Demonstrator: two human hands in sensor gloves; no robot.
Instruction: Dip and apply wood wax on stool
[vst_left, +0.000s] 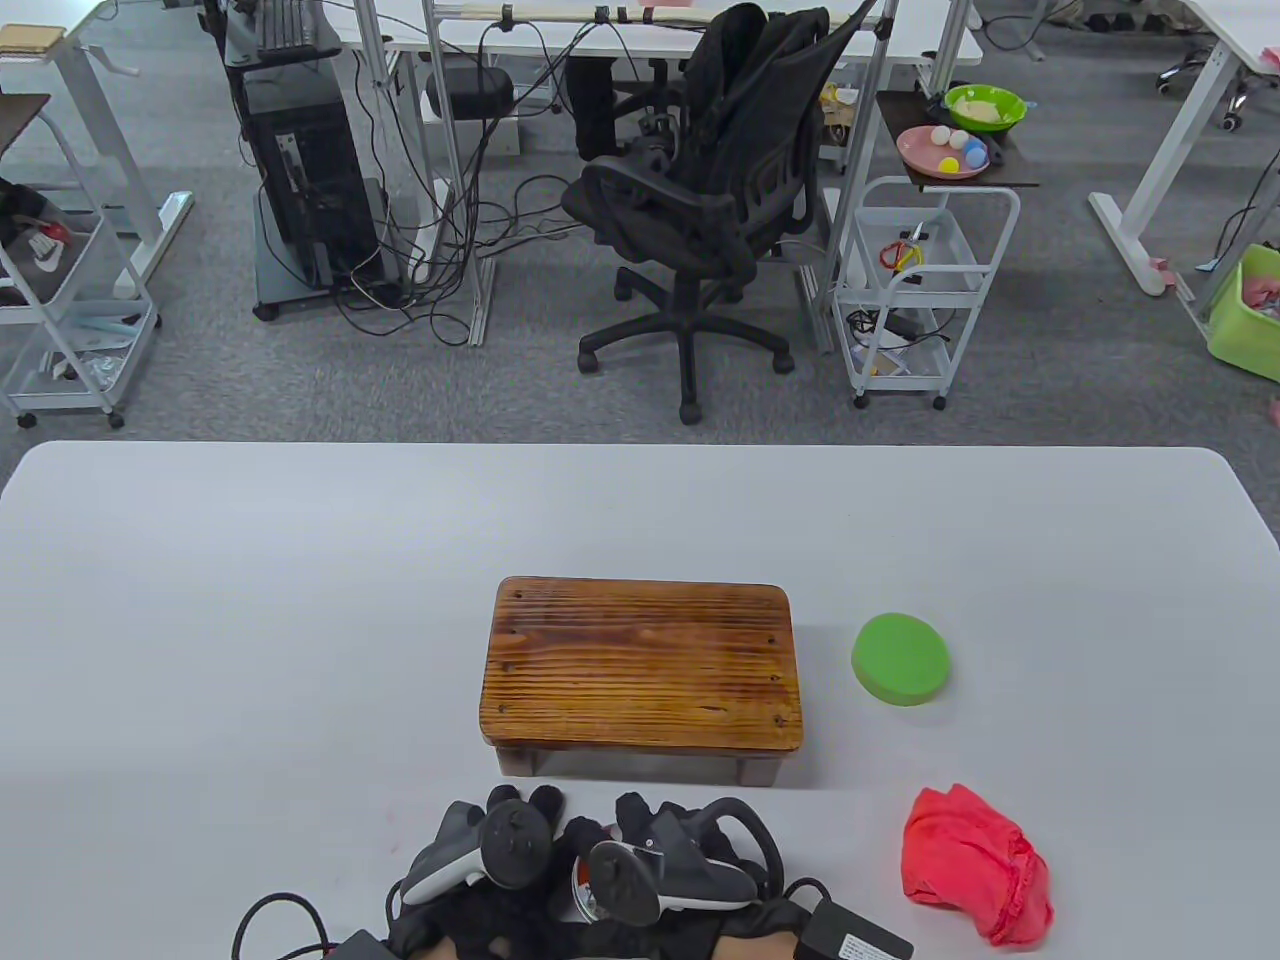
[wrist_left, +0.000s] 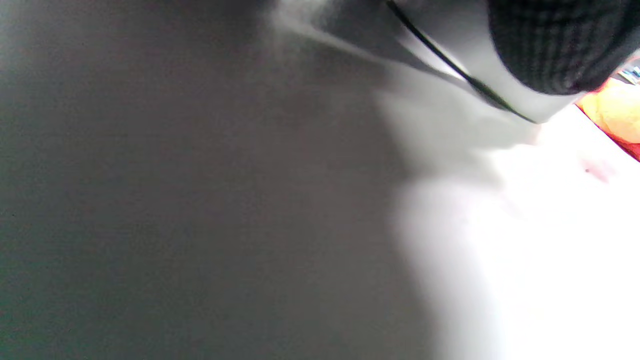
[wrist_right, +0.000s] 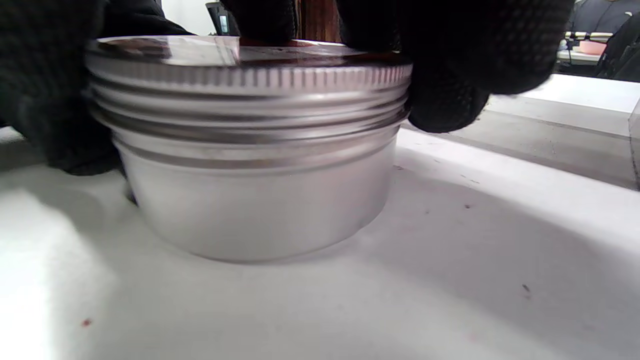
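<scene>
tin (wrist_right: 250, 150) of wax sits on the desk (wrist_right: 450, 280) between both hands. right hand (wrist_right: 450, 65) curls around its lid; left hand (wrist_right: 50, 100) holds its side. stool (vst_left: 642, 664) stands just beyond them.

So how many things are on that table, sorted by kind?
Wooden stool: 1
Green round sponge: 1
Red cloth: 1
Metal tin, between the gloved hands: 1
Total: 4
</scene>
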